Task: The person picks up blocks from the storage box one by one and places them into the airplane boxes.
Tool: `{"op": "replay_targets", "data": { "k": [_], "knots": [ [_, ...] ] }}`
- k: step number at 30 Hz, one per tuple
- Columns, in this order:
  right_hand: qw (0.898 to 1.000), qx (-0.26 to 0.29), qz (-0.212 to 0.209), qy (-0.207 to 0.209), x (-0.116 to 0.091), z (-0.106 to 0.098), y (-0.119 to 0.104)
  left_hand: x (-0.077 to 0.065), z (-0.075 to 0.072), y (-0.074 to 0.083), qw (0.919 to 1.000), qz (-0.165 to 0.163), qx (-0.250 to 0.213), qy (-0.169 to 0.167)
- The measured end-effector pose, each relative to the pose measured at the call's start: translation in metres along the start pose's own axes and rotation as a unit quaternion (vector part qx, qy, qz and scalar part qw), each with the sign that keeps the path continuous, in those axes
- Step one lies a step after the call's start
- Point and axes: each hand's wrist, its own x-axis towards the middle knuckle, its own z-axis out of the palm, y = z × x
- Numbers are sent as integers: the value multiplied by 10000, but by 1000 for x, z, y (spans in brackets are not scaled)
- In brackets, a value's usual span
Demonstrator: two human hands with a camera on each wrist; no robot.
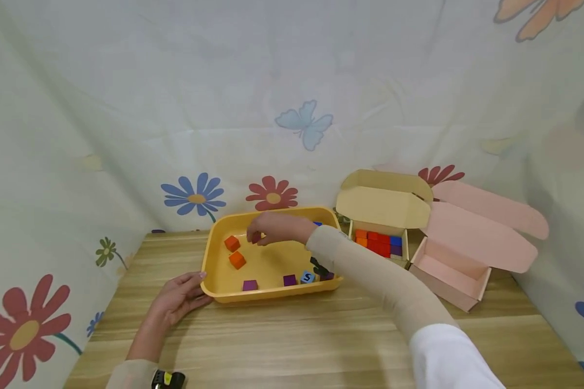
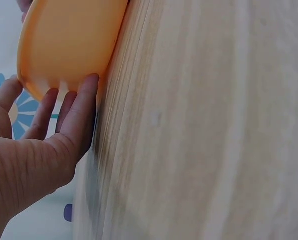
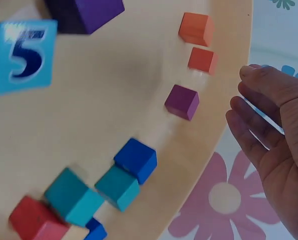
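"Hovering empty?"
"Seemingly; the right hand has spread fingers near the purple cube in the yellow tray. Straight-fingered left hand touches its side."
"Handling?"
"Probably light, stiff; pinch opposite faces."

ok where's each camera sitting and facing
Head: worn there, facing forward and down at the yellow plastic tray; left arm and right arm show.
Left wrist: worn there, facing the tray's end; left fingers show.
Right wrist: worn there, facing into the tray; right fingers show.
Head and right wrist share the light-blue cube printed 5.
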Motion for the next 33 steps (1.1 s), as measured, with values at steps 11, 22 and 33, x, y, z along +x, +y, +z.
{"op": "replay_targets", "data": {
  "k": [11, 22, 33],
  "knots": [
    [9976, -483, -477, -167, 49, 20, -14, -4, -9, 0, 10000, -4, -95, -11],
    [9903, -757, -700, -928, 80, 38, -35, -10, -15, 0, 9999, 3, -163, -5],
    [9841, -1093, -695, -1217, 85, 42, -38, -11, -13, 0, 9998, -14, -153, -82]
  ]
}}
